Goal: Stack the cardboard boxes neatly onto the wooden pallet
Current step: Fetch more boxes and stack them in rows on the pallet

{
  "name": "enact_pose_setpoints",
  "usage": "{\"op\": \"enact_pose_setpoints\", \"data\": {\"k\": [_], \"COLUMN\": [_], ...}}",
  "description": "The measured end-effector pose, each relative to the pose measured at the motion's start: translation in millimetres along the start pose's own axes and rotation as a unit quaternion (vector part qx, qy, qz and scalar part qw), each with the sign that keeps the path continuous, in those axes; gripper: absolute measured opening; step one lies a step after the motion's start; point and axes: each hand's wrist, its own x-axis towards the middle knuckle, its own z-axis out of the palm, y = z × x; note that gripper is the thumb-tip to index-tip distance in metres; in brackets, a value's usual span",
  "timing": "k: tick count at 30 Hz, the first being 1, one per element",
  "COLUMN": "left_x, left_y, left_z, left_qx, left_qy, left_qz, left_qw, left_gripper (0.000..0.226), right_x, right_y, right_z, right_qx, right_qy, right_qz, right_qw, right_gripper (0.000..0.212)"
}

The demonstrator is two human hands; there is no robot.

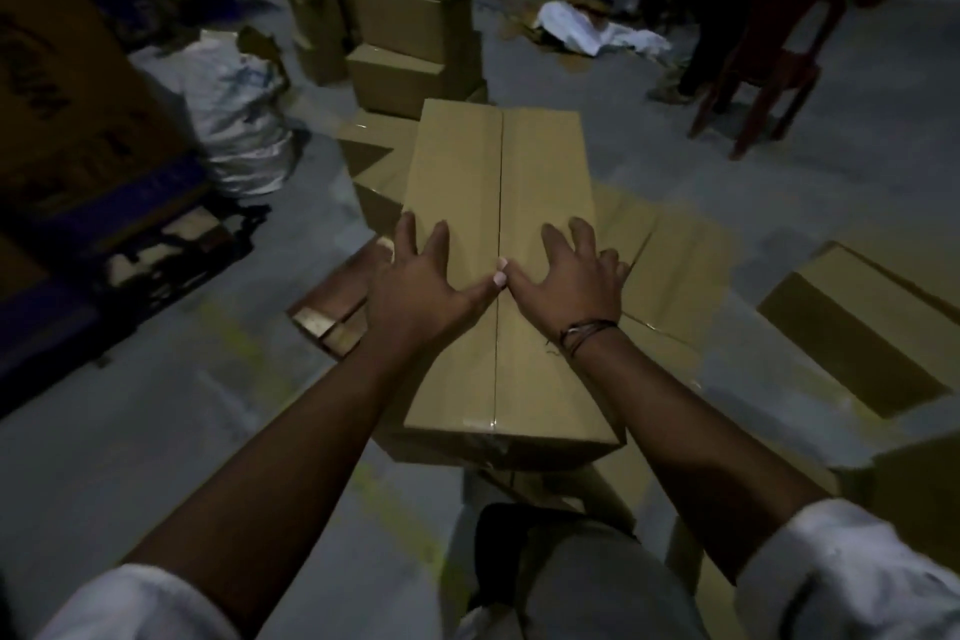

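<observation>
Forearms reach toward 12 o'clock, left hand [421, 288] and right hand [571, 281] pressing flat, fingers [438, 237] spread apart, on the taped cardboard box [457, 161] lying atop other cartons [675, 250]. Stiff, smooth, probably bulky: best gripped under its long side edges.

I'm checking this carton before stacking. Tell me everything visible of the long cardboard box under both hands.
The long tan cardboard box lies flat and closed, its two top flaps meeting in a lengthwise centre seam, with glossy tape at the near end. It lies over other brown cardboard sheets. The left hand and right hand press on its top, fingers spread.
</observation>
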Motion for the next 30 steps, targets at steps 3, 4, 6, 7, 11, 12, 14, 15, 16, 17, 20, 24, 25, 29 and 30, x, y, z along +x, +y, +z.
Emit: {"op": "enact_pose_setpoints", "data": {"k": [3,4,6,7,11,12,14,15,16,17,20,24,25,29,30], "left_x": [19,26,42,51,101,115,144,158,171,185,220,253,262,300,309], "left_y": [-40,-54,-84,-100,-167,-183,-211,-223,-234,-245,-278,-315,-325,-363,-370], "left_z": [-3,-3,3,8,32,38,45,47,48,48,51,62,67,100,111], "left_qx": [0.020,0.025,0.031,0.034,0.032,0.031,0.035,0.038,0.037,0.036,0.042,0.043,0.038,0.034,0.037], "left_qy": [-0.007,-0.011,-0.018,-0.022,-0.054,-0.061,-0.076,-0.085,-0.093,-0.099,-0.125,-0.159,-0.174,-0.253,-0.261], "left_qz": [-0.012,-0.015,-0.018,-0.019,-0.032,-0.036,-0.045,-0.052,-0.056,-0.053,-0.027,0.002,0.017,0.072,0.088], "left_qw": [1.000,1.000,0.999,0.999,0.998,0.997,0.995,0.994,0.993,0.993,0.991,0.986,0.984,0.964,0.960], "left_gripper": [0.103,0.101,0.100,0.100,0.101,0.101,0.102,0.103,0.104,0.105,0.105,0.106,0.108,0.113,0.113], "right_x": [12,16,26,31,58,67,86,93,100,108,128,138,141,148,149], "right_y": [-36,-47,-69,-79,-125,-136,-158,-169,-179,-188,-213,-237,-241,-251,-251], "right_z": [32,44,72,88,150,166,195,206,216,226,253,287,296,342,354], "right_qx": [0.001,0.000,-0.004,-0.007,-0.014,-0.013,-0.012,-0.010,-0.003,0.005,0.004,0.005,0.004,-0.027,-0.030], "right_qy": [-0.027,-0.038,-0.063,-0.075,-0.104,-0.110,-0.119,-0.123,-0.127,-0.126,-0.140,-0.086,-0.093,-0.161,-0.156], "right_qz": [-0.017,-0.022,-0.031,-0.036,-0.033,-0.030,-0.019,-0.012,-0.008,-0.008,0.018,0.026,0.037,0.094,0.105], "right_qw": [0.999,0.999,0.998,0.997,0.994,0.993,0.993,0.992,0.992,0.992,0.990,0.996,0.995,0.982,0.982], "right_gripper": [0.080,0.080,0.079,0.079,0.078,0.077,0.077,0.077,0.078,0.079,0.080,0.074,0.074,0.074,0.073]}}
